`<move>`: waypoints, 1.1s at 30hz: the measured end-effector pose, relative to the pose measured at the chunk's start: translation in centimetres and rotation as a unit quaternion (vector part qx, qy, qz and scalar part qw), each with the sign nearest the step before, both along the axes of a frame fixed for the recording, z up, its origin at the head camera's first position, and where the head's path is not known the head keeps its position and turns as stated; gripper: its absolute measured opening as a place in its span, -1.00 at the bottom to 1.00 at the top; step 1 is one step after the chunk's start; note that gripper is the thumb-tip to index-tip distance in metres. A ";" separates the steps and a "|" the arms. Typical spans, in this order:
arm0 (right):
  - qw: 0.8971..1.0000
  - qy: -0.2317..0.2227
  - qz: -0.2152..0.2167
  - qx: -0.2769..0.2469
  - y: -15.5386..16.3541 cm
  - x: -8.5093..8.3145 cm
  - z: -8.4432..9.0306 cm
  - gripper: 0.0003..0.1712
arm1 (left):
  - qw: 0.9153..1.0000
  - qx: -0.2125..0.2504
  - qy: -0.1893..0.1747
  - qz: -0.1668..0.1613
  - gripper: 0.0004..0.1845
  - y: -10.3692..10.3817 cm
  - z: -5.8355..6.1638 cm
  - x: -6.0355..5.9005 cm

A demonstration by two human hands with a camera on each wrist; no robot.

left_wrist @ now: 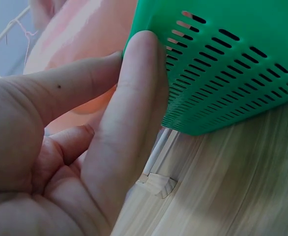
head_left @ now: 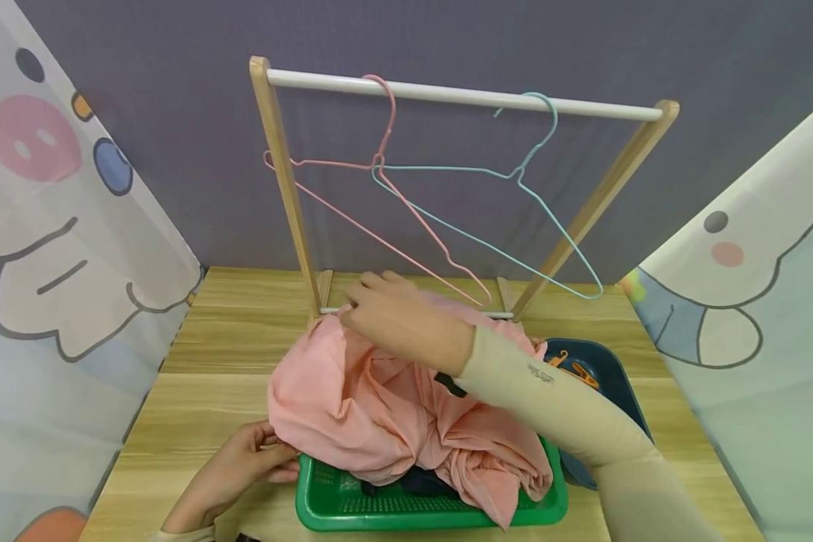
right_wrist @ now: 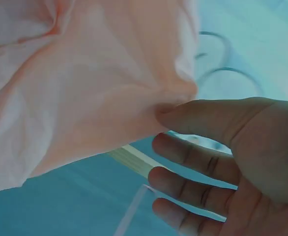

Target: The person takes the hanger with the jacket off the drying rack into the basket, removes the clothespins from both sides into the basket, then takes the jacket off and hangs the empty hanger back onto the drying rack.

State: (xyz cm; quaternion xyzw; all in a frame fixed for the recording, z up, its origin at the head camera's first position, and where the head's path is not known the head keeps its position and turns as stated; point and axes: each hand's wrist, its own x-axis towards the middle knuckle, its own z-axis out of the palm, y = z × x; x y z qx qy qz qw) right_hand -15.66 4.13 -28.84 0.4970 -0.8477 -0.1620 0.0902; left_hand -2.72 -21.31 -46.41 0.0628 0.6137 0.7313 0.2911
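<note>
A large crumpled pink cloth (head_left: 379, 421) is heaped over a green plastic basket (head_left: 440, 519) with slotted sides. My right hand (head_left: 406, 316) reaches across to the cloth's far left part. In the right wrist view, the thumb and a finger of that hand pinch the edge of the pink cloth (right_wrist: 100, 98), while the other fingers stand apart from it. At the basket's left end, my left hand (head_left: 254, 459) grips the rim; the left wrist view has its thumb and finger at the edge of the green basket (left_wrist: 222, 59). Dark fabric (head_left: 423, 482) shows under the cloth.
Behind the basket stands a wooden rack with a white rail (head_left: 447, 92). A pink hanger (head_left: 379, 159) and a light blue hanger (head_left: 518, 175) hang from it. A dark blue tray (head_left: 616, 384) holding orange clips (head_left: 583, 374) sits at the right, partly behind my right arm.
</note>
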 end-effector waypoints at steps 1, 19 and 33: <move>1.000 0.007 0.010 -0.008 1.3 0.7 0.4 -0.80 | 1.000 0.001 0.002 -0.001 -0.59 0.0 0.0 0.0; 0.989 -0.022 0.113 -0.088 16.4 9.1 -2.6 -0.85 | 0.999 -0.033 -0.003 -0.004 -0.69 -0.1 0.2 -0.3; 0.990 -0.135 0.042 0.013 18.3 7.3 -10.5 -0.75 | 0.999 -0.039 -0.009 0.002 -0.66 0.2 0.4 -0.2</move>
